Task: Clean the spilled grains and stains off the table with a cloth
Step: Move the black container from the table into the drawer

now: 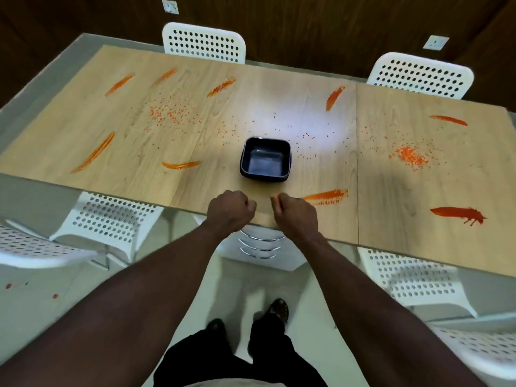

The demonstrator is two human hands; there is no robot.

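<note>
Over the table (195, 152) edge, both hands (262, 209) seem loosely fisted.

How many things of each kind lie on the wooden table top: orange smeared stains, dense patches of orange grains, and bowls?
Orange smeared stains: 9
Dense patches of orange grains: 2, with loose grains scattered between them
Dark blue square bowl: 1
Total: 12

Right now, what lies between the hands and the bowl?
Head view: only bare wood between the left hand, the right hand and the dark bowl. No grains or stains there.
</note>
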